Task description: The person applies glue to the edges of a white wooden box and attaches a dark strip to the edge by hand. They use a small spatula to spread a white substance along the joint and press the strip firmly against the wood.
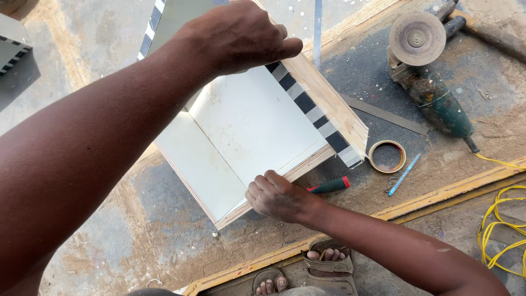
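White open box (pixel 246 131) with black-and-white striped edging sits mid-bench (pixel 164 230), left hand (pixel 241 35) clamped over its top wall, right hand (pixel 276 194) closed around a red-green handled tool (pixel 331 186) at the box's near edge, angle grinder (pixel 427 82) toward the bench's far-right corner, tape roll (pixel 387 156) and blue pen (pixel 404 174) beside the box.
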